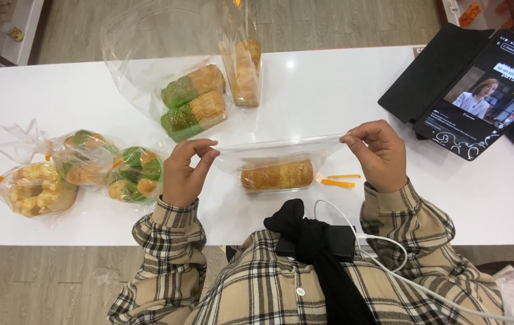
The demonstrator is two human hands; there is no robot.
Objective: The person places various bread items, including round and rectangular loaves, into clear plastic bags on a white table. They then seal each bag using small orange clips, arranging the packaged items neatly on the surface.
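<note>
I am looking down at a long white table [329, 90] that is smooth and a bit shiny, with a bright spot of light on it. Past the far edge and under the near edge I see a wood floor in grey-brown planks. My left hand [183, 173] and my right hand [380, 155] each pinch one top corner of a clear plastic bag [281, 149] between thumb and fingers, and the top edge is pulled flat and tight between them. The bag sits on the table right in front of me, and inside it lies one long bread roll [277, 176], golden brown with ridges. Two thin orange twist ties [340, 180] lie just beside the bag on the right. Farther back a big crinkly open bag [142, 54] holds two green and tan loaves [193, 102], soft and blocky, lying side by side. Next to them a tall thin bag [246, 69] stands up with pale bread in it. On the left are three bagged buns [82, 171], round and bumpy, some yellow and some green and orange, each tied shut with an orange tie. On the right a tablet [479, 99] leans in a black case, and its screen shows a picture of a person with white lines of writing above it. My sleeves are soft checked cloth in cream and black, and a white cable [383, 244] curls across my lap.
</note>
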